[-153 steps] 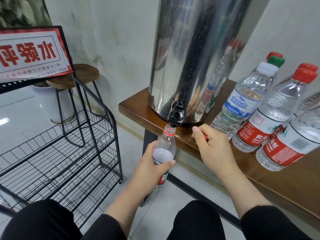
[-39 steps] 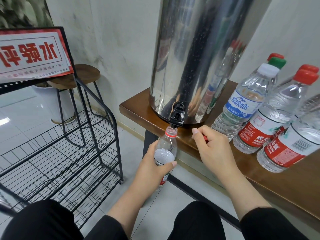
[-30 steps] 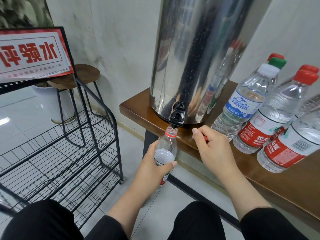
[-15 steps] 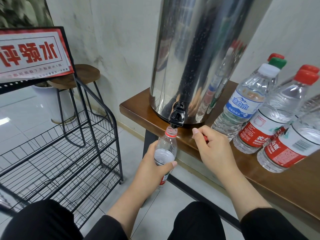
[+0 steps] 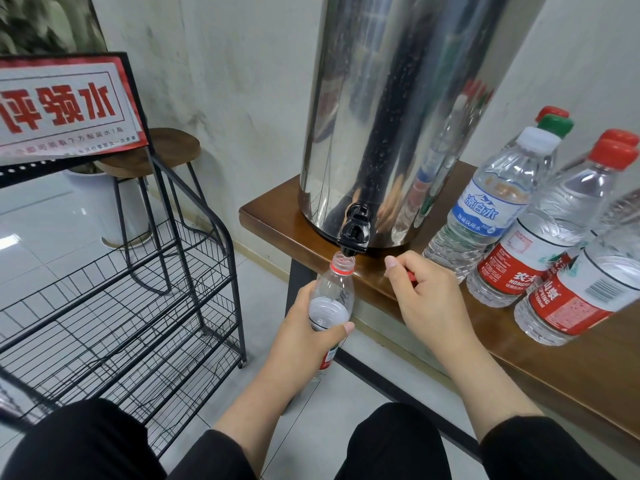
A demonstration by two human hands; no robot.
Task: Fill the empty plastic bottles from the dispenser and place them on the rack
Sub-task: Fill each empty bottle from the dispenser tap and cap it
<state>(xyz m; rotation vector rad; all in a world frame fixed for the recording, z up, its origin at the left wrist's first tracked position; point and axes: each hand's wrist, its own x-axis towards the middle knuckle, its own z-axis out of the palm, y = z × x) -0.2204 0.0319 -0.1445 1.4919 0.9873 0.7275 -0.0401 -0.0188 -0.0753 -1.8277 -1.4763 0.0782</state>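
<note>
Almost nothing is displaced since the earlier frames: the left hand (image 5: 304,336) is still wrapped around the small bottle (image 5: 332,299), whose open mouth is kept directly beneath the black tap (image 5: 355,233) of the steel dispenser (image 5: 391,116); the water line inside, seen through the clear shoulder, appears only slightly altered, if at all. Filling is therefore judged to be under way and slow, with capping and racking not yet done. The right hand (image 5: 427,296) is curled around a small red object, taken to be the bottle's cap (image 5: 411,276), and is rested on the front edge of the wooden table (image 5: 571,362), just right of the tap.

Outward from the hands, the dispenser is seen standing at the left end of the table, its tap overhanging the front edge. A cluster of capped bottles (image 5: 491,216) is set to its right along the table, touching or nearly touching one another; whether they hold water cannot be told. A black wire rack (image 5: 138,306) is placed on the tiled floor to the left of the table, no bottle being visible on its shelves, and a red-and-white sign (image 5: 65,109) is fixed at its top. A wooden stool (image 5: 162,152) is seen behind the rack, against a pale, stained wall (image 5: 225,81).
</note>
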